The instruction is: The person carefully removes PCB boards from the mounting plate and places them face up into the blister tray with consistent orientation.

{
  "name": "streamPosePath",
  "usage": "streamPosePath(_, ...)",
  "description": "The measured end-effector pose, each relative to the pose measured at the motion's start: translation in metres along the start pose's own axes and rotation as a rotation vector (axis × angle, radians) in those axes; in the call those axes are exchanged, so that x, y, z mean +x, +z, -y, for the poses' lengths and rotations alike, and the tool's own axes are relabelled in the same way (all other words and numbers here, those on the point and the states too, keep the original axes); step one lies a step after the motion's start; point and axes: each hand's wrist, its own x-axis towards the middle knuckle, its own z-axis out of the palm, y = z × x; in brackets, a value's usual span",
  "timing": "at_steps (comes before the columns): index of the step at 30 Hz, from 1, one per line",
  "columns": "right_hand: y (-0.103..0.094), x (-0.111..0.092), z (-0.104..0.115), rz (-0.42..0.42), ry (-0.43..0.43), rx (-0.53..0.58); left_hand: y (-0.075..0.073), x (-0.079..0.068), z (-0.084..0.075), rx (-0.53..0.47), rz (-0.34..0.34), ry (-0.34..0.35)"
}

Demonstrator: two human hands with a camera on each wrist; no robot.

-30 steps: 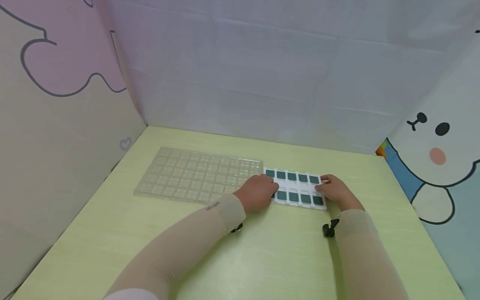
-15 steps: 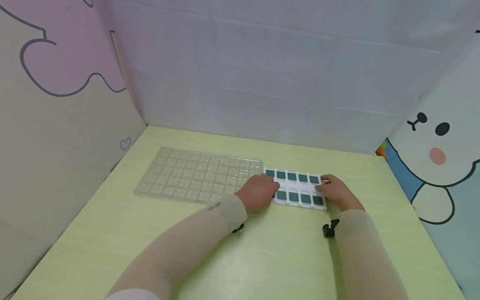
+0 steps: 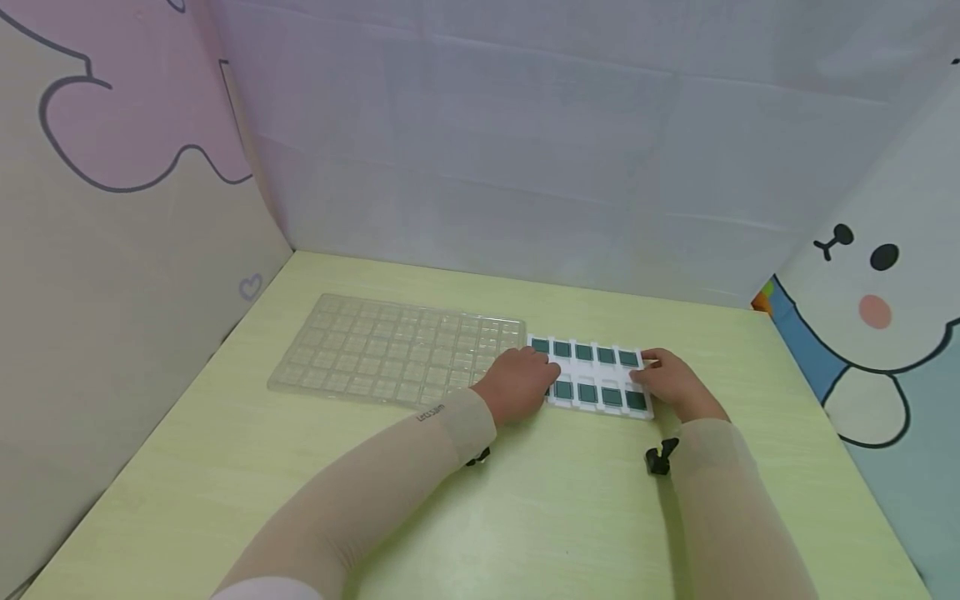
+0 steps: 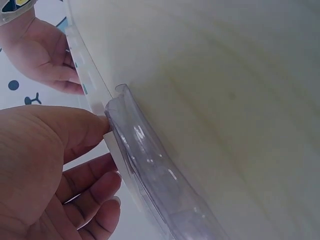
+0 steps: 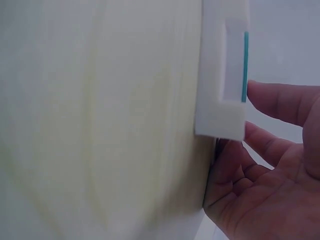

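A white tray [image 3: 596, 377] with two rows of dark green squares lies on the table, its left end against a clear plastic compartment tray [image 3: 397, 350]. My left hand [image 3: 517, 385] covers the seam between the two and grips the white tray's left end with bent fingers. In the left wrist view, the left thumb [image 4: 82, 127] touches right beside the clear tray's corner. At the other end, my right hand [image 3: 675, 383] holds the white tray's right edge. The right thumb [image 5: 280, 100] meets its top by a green square, the other fingers bent along its end.
The pale yellow table [image 3: 555, 500] is bounded by a fabric wall [image 3: 525, 150] at the back and printed panels at both sides. A black clip [image 3: 660, 457] sits by the right wrist.
The left hand has shifted very slightly to the right. Both trays and the right hand have stayed in place.
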Motion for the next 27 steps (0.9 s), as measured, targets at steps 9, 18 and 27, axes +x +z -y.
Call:
streamPosePath(9, -0.0002, -0.0006, 0.0002, 0.003, 0.003, -0.004, 0.0014, 0.0007, 0.0004, -0.004, -0.006, 0.002)
streamPosePath(18, -0.0009, 0.0017, -0.0023, 0.004, 0.003, -0.007, 0.0028, 0.0009, 0.0009, 0.001, -0.019, 0.008)
streamPosePath(27, -0.0024, 0.0004, -0.0020, 0.002, 0.001, -0.011, 0.0035, 0.0015, 0.0011, -0.002, -0.014, -0.003)
